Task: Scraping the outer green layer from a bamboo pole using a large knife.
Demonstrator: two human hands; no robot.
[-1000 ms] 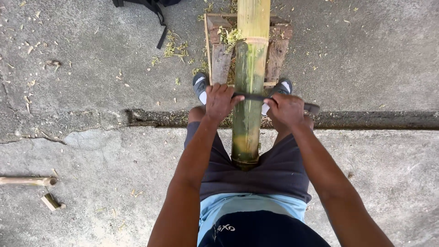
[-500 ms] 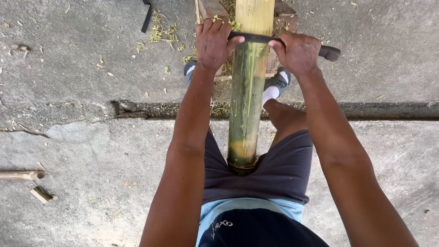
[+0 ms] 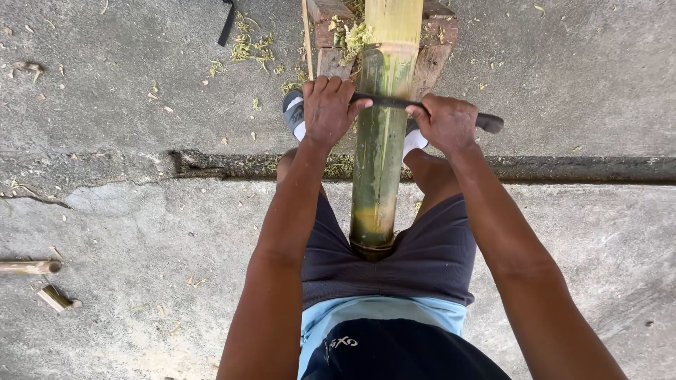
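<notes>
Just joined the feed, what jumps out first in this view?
A thick green bamboo pole runs up the middle, held between the person's legs. The left hand and right hand grip a dark blade laid across it. Its far end rests on a wooden block, with green shavings beside.

Both hands have come back toward the body along the bamboo (image 3: 380, 148). Half a second ago they sat at the top edge of the frame; the left hand (image 3: 329, 109) and right hand (image 3: 445, 123) are lower, in the upper middle. The blade (image 3: 394, 103) they grip has travelled with them, crossing the pole further down. A second ago the hands were lower still, near the crack (image 3: 211, 165). The wood block (image 3: 429, 49) shows more fully at the top than half a second ago.
</notes>
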